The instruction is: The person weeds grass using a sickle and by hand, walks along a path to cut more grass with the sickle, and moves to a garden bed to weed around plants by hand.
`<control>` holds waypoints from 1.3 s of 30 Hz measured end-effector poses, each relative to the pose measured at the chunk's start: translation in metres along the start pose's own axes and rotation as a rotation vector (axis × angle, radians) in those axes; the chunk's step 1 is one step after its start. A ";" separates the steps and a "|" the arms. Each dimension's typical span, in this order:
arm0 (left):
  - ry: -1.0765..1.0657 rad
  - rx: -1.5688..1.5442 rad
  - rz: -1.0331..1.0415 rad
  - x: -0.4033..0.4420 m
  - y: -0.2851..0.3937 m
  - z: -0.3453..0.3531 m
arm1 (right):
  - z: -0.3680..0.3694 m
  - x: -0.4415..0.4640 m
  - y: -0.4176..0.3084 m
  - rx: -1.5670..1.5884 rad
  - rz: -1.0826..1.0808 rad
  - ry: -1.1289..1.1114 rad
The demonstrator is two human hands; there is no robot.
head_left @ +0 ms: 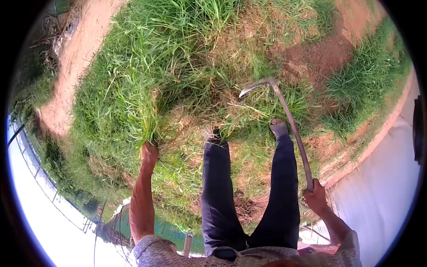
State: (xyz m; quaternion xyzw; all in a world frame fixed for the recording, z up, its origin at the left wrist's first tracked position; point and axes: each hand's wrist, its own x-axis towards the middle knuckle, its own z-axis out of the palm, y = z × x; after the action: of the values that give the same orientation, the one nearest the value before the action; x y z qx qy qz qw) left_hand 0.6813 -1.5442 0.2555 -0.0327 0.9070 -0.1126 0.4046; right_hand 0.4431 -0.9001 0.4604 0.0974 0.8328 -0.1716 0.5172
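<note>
My left hand is closed around a clump of tall green grass, left of my legs. In my right hand is the lower end of a long, bent wooden handle belonging to a sickle. Its curved metal blade points left, just above the grass beyond my feet. The blade and the held clump are well apart. Leaves cover part of my left fingers.
My feet stand on flattened, partly dry grass. Thick grass grows ahead and to the left. Bare reddish soil lies ahead right, a dirt path far left, and a pale smooth strip along the right.
</note>
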 end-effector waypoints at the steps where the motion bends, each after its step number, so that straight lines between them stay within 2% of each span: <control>1: 0.159 0.159 0.062 -0.008 0.005 0.007 | -0.002 0.028 -0.009 0.098 0.005 0.087; 2: -0.064 -0.314 -0.058 -0.006 0.007 -0.043 | -0.004 0.062 -0.033 0.180 0.000 0.197; 3: -0.196 -1.006 -0.322 -0.003 0.011 -0.101 | -0.004 0.107 -0.051 0.269 0.052 0.244; 4: -0.228 -1.389 -0.632 -0.001 0.016 -0.160 | -0.018 0.130 -0.120 0.569 0.100 0.192; 5: -0.195 -1.150 -0.445 -0.013 0.000 -0.120 | -0.024 0.165 -0.163 0.739 0.112 0.204; 6: -0.129 -0.896 -0.287 -0.026 -0.016 -0.080 | -0.023 0.194 -0.205 0.769 0.024 0.264; 7: -0.080 -1.084 -0.349 -0.038 -0.024 -0.083 | -0.021 0.223 -0.241 0.875 -0.016 0.179; 8: -0.051 -1.198 -0.391 -0.046 -0.029 -0.080 | -0.005 0.250 -0.269 0.927 -0.069 0.199; 10: 0.021 -1.428 -0.472 -0.063 -0.039 -0.073 | 0.041 0.241 -0.305 0.676 -0.055 -0.007; 11: 0.119 -1.335 -0.546 -0.070 -0.040 -0.080 | 0.074 0.212 -0.310 0.331 -0.110 0.007; 12: 0.124 -1.256 -0.577 -0.084 -0.043 -0.054 | 0.115 0.197 -0.277 -0.045 -0.418 -0.054; 13: 0.127 -1.178 -0.609 -0.098 -0.046 -0.028 | 0.133 0.148 -0.260 -0.066 -0.406 -0.201; 14: 0.127 -1.100 -0.642 -0.112 -0.049 -0.002 | 0.147 0.112 -0.239 -0.198 -0.440 -0.240; 15: 0.129 -1.140 -0.586 -0.115 -0.048 0.001 | 0.157 0.086 -0.216 -0.190 -0.442 -0.189; 16: 0.132 -1.242 -0.583 -0.116 -0.048 -0.010 | 0.154 0.070 -0.198 -0.341 -0.265 -0.195; 18: 0.133 -1.518 -0.633 -0.118 -0.045 -0.043 | 0.114 0.026 -0.163 -0.267 -0.321 -0.123; 20: -0.057 -1.585 -0.660 -0.116 -0.046 -0.014 | 0.072 -0.013 -0.147 -0.402 -0.256 -0.019; 21: 0.203 -1.600 -0.484 -0.103 -0.030 0.027 | 0.056 -0.031 -0.144 -0.399 -0.199 0.006; 23: 0.331 -1.896 -0.449 -0.078 -0.017 0.030 | 0.026 -0.057 -0.152 -0.409 -0.158 0.039; 24: 0.316 -2.030 -0.404 -0.064 -0.011 -0.004 | 0.013 -0.072 -0.157 -0.341 -0.138 0.081; 26: 0.171 -2.190 -0.265 -0.036 -0.013 -0.133 | -0.003 -0.091 -0.176 -0.231 -0.132 0.194; 27: 0.118 -2.219 -0.178 -0.026 -0.018 -0.184 | -0.009 -0.093 -0.185 -0.085 -0.040 0.224; 29: 0.201 -2.052 -0.093 -0.014 -0.036 -0.243 | -0.020 -0.096 -0.235 0.224 0.086 0.303; 30: 0.466 -1.521 -0.159 -0.005 -0.044 -0.238 | -0.023 -0.099 -0.277 0.386 0.116 0.342; 32: 0.513 -1.675 -0.274 -0.031 -0.079 -0.255 | -0.031 -0.099 -0.310 0.523 -0.019 0.436; 34: 0.562 -1.592 -0.422 -0.056 -0.102 -0.207 | -0.040 -0.091 -0.301 0.543 -0.038 0.513; 36: 0.539 -1.690 -0.522 -0.094 -0.111 -0.128 | -0.043 -0.086 -0.279 0.565 -0.066 0.587; 38: 0.375 -1.794 -0.643 -0.152 -0.098 -0.030 | -0.037 -0.084 -0.249 0.441 0.027 0.596; 39: 0.175 -1.796 -0.709 -0.187 -0.085 0.038 | -0.029 -0.078 -0.236 0.353 0.114 0.599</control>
State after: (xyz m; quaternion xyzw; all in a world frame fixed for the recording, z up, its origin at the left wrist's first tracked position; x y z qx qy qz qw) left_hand 0.8322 -1.6050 0.3866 -0.5926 0.6196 0.5044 0.1025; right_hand 0.3737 -1.1052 0.5853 0.2776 0.8983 -0.2475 0.2341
